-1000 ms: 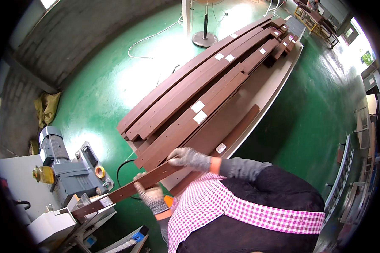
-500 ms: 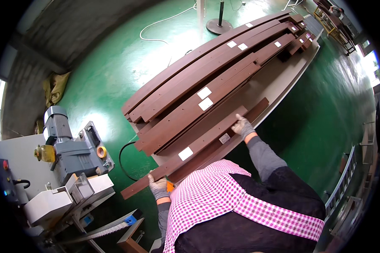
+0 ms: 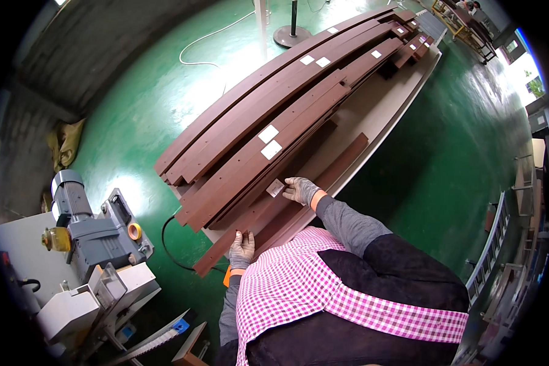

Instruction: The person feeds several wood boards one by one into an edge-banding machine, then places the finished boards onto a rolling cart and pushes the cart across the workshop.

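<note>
A long brown plank (image 3: 248, 221) slants across in front of me, beside the stack. My left hand (image 3: 242, 249), in a grey glove with bare fingertips, grips it near its near end. Farther along, my right hand (image 3: 301, 191), gloved alike, has its fingers closed at the plank's edge beside a pale printed label (image 3: 275, 187); its thumb is partly hidden. A second brown plank (image 3: 346, 160) lies nearer to me on the pale support board (image 3: 402, 110), partly covered by my right hand and arm. Both wrists wear orange bands.
Several brown planks (image 3: 232, 146) with white labels lie stacked beyond my hands. A grey machine with a motor (image 3: 91, 226) stands at the left, a black cable (image 3: 168, 244) beside it. A round black stand base (image 3: 291, 36) is beyond the stack; a ladder (image 3: 489, 250) lies at right.
My right hand has moved left, closer to my left hand. The held plank has shifted toward the stack, and its white label no longer shows. The whole view has shifted slightly.
</note>
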Demonstrator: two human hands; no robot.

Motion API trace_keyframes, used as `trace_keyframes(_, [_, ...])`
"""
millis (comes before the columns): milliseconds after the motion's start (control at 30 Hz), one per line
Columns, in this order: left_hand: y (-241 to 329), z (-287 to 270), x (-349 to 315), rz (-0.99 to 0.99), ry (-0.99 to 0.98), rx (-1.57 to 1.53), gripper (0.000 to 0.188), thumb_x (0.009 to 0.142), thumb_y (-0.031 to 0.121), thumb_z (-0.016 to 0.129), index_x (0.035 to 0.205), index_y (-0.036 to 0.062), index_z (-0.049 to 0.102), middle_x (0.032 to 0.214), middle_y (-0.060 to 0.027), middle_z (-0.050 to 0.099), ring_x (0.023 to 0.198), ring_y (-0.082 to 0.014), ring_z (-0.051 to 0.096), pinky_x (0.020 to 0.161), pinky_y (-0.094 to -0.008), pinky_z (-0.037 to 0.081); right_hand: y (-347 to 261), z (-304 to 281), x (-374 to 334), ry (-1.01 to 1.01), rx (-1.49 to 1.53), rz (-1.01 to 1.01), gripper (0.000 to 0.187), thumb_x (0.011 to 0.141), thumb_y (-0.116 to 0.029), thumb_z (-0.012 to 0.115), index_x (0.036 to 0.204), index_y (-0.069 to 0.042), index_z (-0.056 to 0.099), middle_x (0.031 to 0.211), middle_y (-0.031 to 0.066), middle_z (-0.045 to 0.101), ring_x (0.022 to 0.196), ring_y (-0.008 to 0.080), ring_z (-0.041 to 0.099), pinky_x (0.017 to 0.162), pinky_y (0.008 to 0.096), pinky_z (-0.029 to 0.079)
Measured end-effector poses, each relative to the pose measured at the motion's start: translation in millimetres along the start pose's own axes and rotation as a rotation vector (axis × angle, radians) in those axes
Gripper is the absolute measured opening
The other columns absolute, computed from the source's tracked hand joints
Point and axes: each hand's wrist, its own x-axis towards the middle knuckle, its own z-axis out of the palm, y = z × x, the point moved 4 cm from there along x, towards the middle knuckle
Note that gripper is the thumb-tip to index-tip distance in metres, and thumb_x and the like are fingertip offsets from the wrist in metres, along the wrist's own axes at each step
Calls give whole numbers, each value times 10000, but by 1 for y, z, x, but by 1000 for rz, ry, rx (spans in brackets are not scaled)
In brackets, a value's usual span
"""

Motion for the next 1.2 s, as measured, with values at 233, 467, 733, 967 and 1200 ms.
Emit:
trace_keyframes(233, [-14, 9, -7, -105, -89, 67, 202, 769, 42, 609, 961, 69, 552, 924, -48, 601, 905, -178, 561, 829, -376, 476, -3, -18, 0, 229, 82, -22, 641, 788, -322, 600, 1280, -54, 288, 1354, 137, 279, 1235, 324, 271, 1001, 444, 242])
trace_keyframes(467, [-33, -13, -24, -249, -49, 37, 234, 752, 24, 622, 969, 45, 538, 938, -68, 590, 909, -208, 558, 868, -419, 456, 17, -73, -21, 162, 50, -201, 371, 800, -274, 588, 1032, -42, 416, 953, 128, 544, 936, 294, 517, 836, 494, 415])
trace_keyframes(733, [-65, -59, -6, -241, 110, 61, 308, 755, 65, 632, 1032, 30, 503, 1009, -99, 560, 971, -240, 523, 856, -382, 460, 19, -109, -24, 438, -391, -52, 368, 830, -307, 554, 1020, -21, 422, 943, 128, 548, 766, 232, 585, 647, 372, 519])
trace_keyframes(967, [-69, -93, 12, -320, 342, 672, 357, 805, 251, 599, 1067, 37, 484, 1023, -113, 547, 950, -222, 526, 807, -358, 459, -40, -120, -16, 629, -1904, 43, 478, 763, -451, 534, 1007, -44, 591, 1054, 139, 577, 969, 264, 560, 798, 365, 450])
trace_keyframes(1200, [-31, -17, -43, 404, 195, 2298, 316, 696, 370, 614, 799, 72, 586, 761, -135, 583, 729, -291, 565, 658, -403, 442, -38, -29, -54, 255, -2518, -788, 623, 576, -268, 681, 1145, -111, 482, 1164, 123, 476, 1136, 272, 407, 991, 399, 255])
